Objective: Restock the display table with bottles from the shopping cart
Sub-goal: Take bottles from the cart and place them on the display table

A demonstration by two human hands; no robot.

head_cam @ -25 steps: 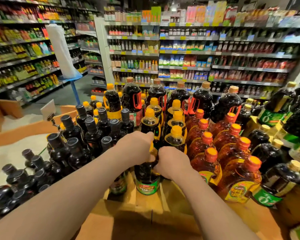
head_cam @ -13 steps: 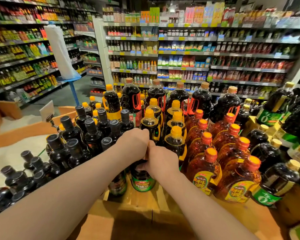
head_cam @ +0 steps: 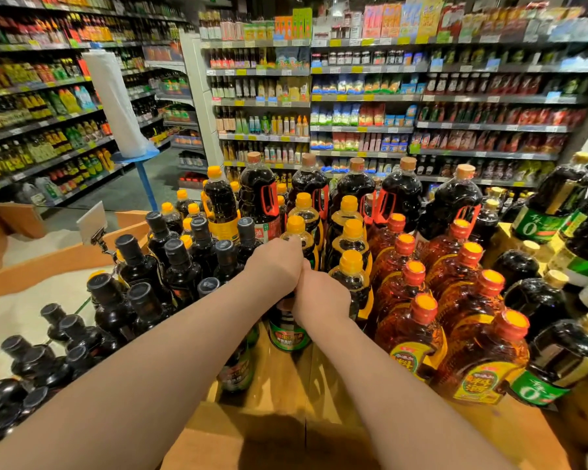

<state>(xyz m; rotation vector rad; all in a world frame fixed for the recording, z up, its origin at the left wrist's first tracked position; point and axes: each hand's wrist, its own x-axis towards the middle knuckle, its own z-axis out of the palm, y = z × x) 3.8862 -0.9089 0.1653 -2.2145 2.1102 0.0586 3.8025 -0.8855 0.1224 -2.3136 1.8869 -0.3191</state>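
On wooden display table point(head_cam: 286, 385), left hand point(head_cam: 275, 266) and right hand point(head_cam: 321, 296) clasp dark glossy bottle point(head_cam: 287, 330).

The bottle point(head_cam: 287, 330) under the hands is dark, nearly black, with a green label edged in red. The desk point(head_cam: 282, 378) is warm orange-brown wood. To its right stand amber-red bottles point(head_cam: 411, 330) with red collars, orange-yellow caps and yellow-and-green labels. Behind sit dark bottles with yellow caps point(head_cam: 350, 262). To the left, black bottles point(head_cam: 180, 269) carry black caps. The tall jugs at the back point(head_cam: 258, 195) are black-brown with red handles and tan caps. A blue stand point(head_cam: 140, 164) carries a white roll point(head_cam: 116, 100).
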